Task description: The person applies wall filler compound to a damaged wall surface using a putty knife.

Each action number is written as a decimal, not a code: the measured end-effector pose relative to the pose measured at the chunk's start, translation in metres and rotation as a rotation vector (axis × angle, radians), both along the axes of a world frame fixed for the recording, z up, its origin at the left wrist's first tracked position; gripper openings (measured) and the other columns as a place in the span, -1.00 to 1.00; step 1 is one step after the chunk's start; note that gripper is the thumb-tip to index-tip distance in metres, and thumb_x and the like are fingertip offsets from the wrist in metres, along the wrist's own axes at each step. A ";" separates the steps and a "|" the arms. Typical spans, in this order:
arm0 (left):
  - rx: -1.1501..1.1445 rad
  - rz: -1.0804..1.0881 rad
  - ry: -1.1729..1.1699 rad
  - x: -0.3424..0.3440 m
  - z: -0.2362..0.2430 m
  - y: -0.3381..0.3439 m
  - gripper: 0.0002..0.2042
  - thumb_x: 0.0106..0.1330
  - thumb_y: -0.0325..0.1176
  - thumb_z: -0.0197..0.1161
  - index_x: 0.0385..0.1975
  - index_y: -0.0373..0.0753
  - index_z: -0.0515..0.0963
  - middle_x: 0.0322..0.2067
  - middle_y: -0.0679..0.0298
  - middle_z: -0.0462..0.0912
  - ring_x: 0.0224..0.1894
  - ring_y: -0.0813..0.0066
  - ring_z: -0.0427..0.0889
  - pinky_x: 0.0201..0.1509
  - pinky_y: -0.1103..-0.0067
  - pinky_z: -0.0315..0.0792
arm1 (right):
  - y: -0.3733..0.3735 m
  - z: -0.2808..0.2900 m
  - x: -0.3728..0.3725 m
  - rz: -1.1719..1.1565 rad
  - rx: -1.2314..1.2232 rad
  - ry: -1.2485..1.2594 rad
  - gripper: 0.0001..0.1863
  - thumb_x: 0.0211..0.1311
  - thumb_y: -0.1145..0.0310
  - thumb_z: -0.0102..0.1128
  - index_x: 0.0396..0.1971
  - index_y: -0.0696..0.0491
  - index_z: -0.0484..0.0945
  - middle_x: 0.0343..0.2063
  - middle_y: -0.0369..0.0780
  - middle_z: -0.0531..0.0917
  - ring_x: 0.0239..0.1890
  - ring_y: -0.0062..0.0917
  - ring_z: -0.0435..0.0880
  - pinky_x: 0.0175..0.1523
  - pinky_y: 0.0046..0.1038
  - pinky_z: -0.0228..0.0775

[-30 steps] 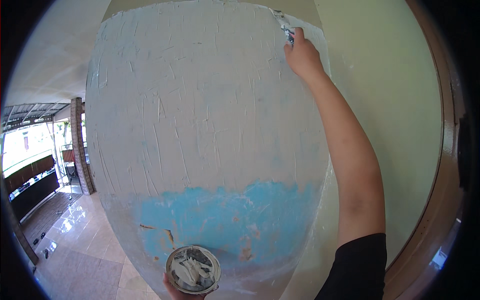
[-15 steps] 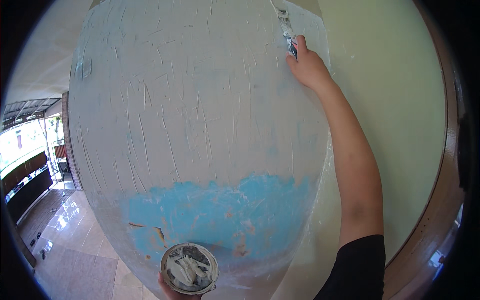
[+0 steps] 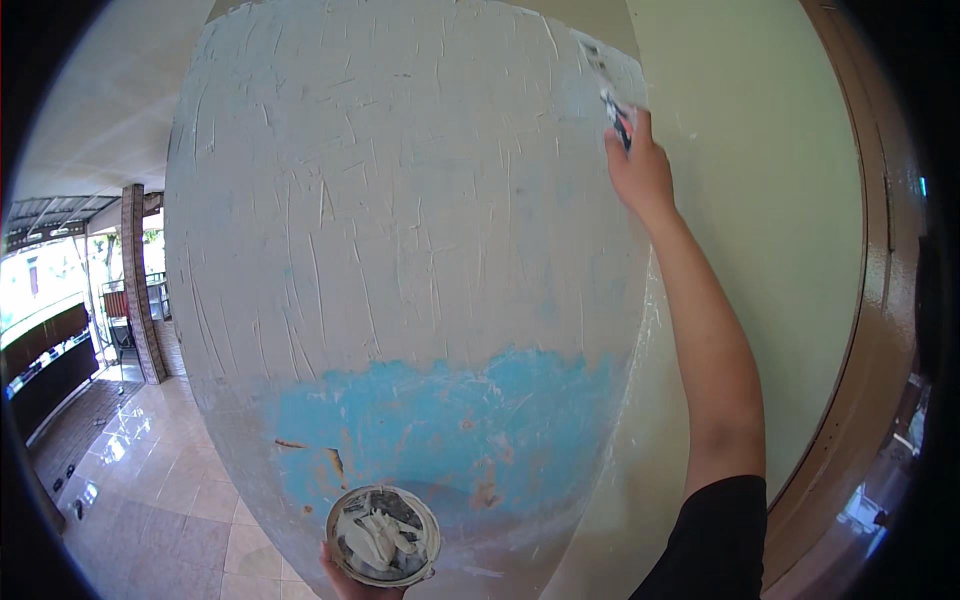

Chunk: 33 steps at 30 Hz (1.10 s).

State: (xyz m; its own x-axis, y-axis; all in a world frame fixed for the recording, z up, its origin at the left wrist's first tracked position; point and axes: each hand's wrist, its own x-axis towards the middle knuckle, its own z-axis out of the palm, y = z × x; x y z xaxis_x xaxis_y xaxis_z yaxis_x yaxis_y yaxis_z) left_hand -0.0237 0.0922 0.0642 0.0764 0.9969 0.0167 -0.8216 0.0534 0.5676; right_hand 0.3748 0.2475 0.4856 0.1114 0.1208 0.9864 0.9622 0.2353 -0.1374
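High on the right side of the wall, my right hand [image 3: 640,165] is closed round the handle of a putty knife [image 3: 612,108]. Its blade end, smeared with pale putty and a little blurred, lies at the wall near the upper right corner. Down at the bottom, my left hand [image 3: 350,580] holds a round tub [image 3: 432,535] from below and the side; most of its fingers are hidden. Lumps of whitish putty [image 3: 375,537] fill part of the tub. The wall [image 3: 400,200] wears a grey-white coat with thin ridges, above a bare blue band [image 3: 400,420].
A crack [image 3: 335,460] and brown chips mark the blue band. On the right, a pale green wall [image 3: 760,200] meets a brown frame [image 3: 862,300]. Shiny floor tiles [image 3: 190,480] run along the left, past a brick pillar [image 3: 140,290] towards a bright opening.
My right hand has moved right and slightly down with the putty knife along the wall's upper right part. The view has shifted a little; the tub stays low in front of the wall.
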 end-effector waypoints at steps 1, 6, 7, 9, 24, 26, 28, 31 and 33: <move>-0.004 0.024 0.027 -0.001 0.001 -0.002 -0.14 0.19 0.39 0.16 0.43 0.03 0.20 0.38 0.22 0.30 0.39 0.06 0.27 0.36 -0.04 0.26 | -0.001 0.018 -0.009 -0.027 0.001 0.010 -0.51 0.40 0.07 0.02 0.19 -0.01 0.23 -0.18 0.10 0.70 -0.14 0.12 0.67 -0.05 0.01 0.50; 0.005 -0.030 -0.014 -0.006 -0.001 0.002 -0.14 0.20 0.39 0.14 0.43 0.03 0.21 0.37 0.21 0.31 0.38 0.04 0.29 0.32 -0.07 0.30 | 0.002 0.072 -0.029 -0.029 -0.002 -0.040 -0.49 0.41 0.07 0.00 0.22 0.01 0.24 -0.14 0.11 0.68 -0.11 0.10 0.67 -0.02 -0.03 0.51; 0.004 -0.044 -0.023 -0.009 -0.003 0.003 -0.14 0.20 0.39 0.14 0.43 0.03 0.21 0.37 0.21 0.31 0.38 0.03 0.29 0.32 -0.08 0.30 | 0.003 0.073 -0.031 -0.016 -0.047 -0.050 -0.49 0.42 0.06 -0.01 0.23 0.02 0.23 -0.13 0.12 0.68 -0.10 0.09 0.67 -0.01 -0.04 0.51; 0.001 -0.070 -0.042 -0.015 -0.008 0.004 -0.15 0.20 0.38 0.14 0.43 0.03 0.21 0.37 0.21 0.32 0.37 0.02 0.30 0.30 -0.09 0.32 | 0.003 0.060 -0.035 -0.030 -0.091 -0.039 -0.49 0.41 0.07 0.00 0.22 0.03 0.23 -0.13 0.12 0.67 -0.10 0.10 0.66 -0.01 -0.03 0.51; -0.049 -0.076 -0.117 -0.015 -0.016 0.008 -0.13 0.20 0.38 0.14 0.43 0.00 0.20 0.38 0.19 0.30 0.39 0.02 0.28 0.33 -0.08 0.30 | -0.010 -0.059 -0.005 0.069 0.056 0.047 -0.55 0.40 0.15 0.06 0.17 -0.02 0.23 -0.27 0.11 0.69 -0.20 0.13 0.67 -0.13 0.01 0.49; -0.061 -0.044 -0.117 -0.013 -0.013 0.005 -0.14 0.21 0.38 0.14 0.43 0.00 0.20 0.38 0.19 0.30 0.39 0.02 0.28 0.34 -0.08 0.29 | -0.009 -0.014 -0.007 -0.003 -0.003 0.058 -0.55 0.42 0.10 0.02 0.18 -0.03 0.23 -0.21 0.07 0.70 -0.17 0.12 0.67 -0.09 0.01 0.49; -0.098 -0.038 -0.096 -0.011 -0.007 0.002 -0.15 0.22 0.37 0.13 0.43 0.00 0.20 0.38 0.19 0.29 0.39 0.02 0.28 0.36 -0.07 0.27 | -0.012 0.027 -0.014 -0.118 -0.074 0.051 -0.53 0.43 0.06 -0.03 0.19 -0.04 0.21 -0.17 0.05 0.70 -0.15 0.11 0.67 -0.07 0.02 0.49; -0.103 -0.053 -0.091 -0.009 -0.004 0.003 -0.17 0.24 0.35 0.12 0.43 0.00 0.20 0.38 0.20 0.30 0.39 0.03 0.28 0.37 -0.07 0.26 | 0.001 0.054 -0.012 -0.113 -0.156 -0.021 -0.51 0.44 0.05 -0.05 0.21 -0.02 0.17 -0.18 0.06 0.71 -0.16 0.10 0.68 -0.06 0.03 0.49; -0.100 -0.079 -0.112 -0.012 -0.005 0.005 -0.18 0.25 0.34 0.12 0.43 0.01 0.20 0.38 0.21 0.30 0.39 0.04 0.28 0.37 -0.06 0.25 | 0.007 0.040 -0.010 -0.135 -0.161 -0.071 -0.51 0.44 0.05 -0.05 0.20 -0.01 0.17 -0.21 0.08 0.70 -0.17 0.10 0.68 -0.08 0.03 0.49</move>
State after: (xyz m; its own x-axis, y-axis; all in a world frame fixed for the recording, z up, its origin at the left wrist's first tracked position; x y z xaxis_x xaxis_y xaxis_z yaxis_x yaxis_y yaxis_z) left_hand -0.0360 0.0972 0.0593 0.1583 0.9850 -0.0692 -0.8704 0.1723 0.4612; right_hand 0.3651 0.2541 0.5259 0.0678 0.2664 0.9615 0.9921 0.0844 -0.0933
